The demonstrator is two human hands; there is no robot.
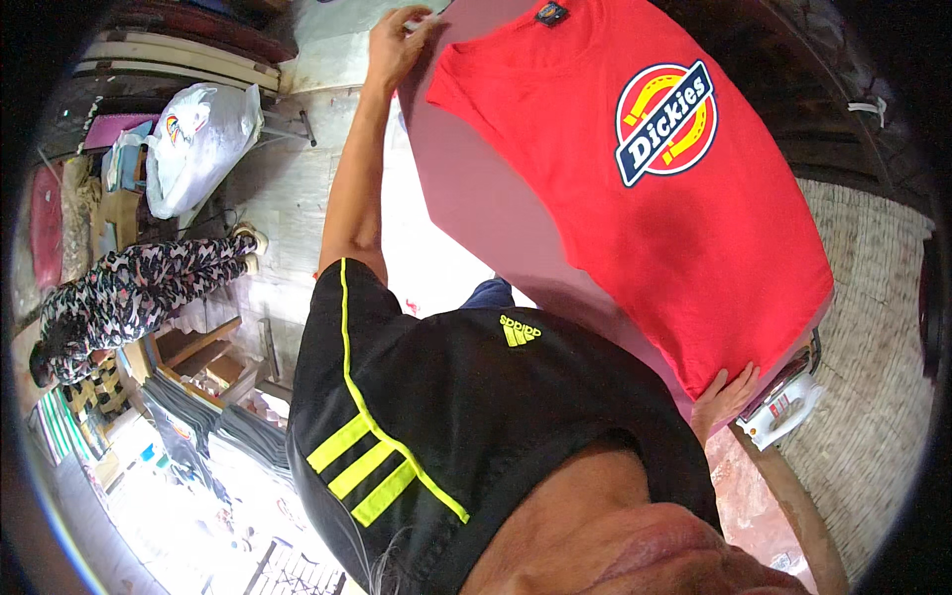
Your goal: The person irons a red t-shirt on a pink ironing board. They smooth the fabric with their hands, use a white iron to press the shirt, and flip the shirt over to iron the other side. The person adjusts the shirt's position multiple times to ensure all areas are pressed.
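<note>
so, a red t-shirt (635,258) is lying mostly flat along a mauve ironing board (476,188), its neckline pointing to the far end and a round, colourful print showing on its front. the right hand (726,396) is resting at the near edge of the shirt, its fingers spreading slightly apart on the red cloth. the left hand (395,48) is reaching out to the board's far left edge; its fingers are bending inward, and i cannot tell whether they are pinching anything. a white iron (786,412) is sitting just beside the right hand. off to the left, a bulging white plastic bag (203,144) is standing near a person in camouflage-patterned clothes (149,288).
</note>
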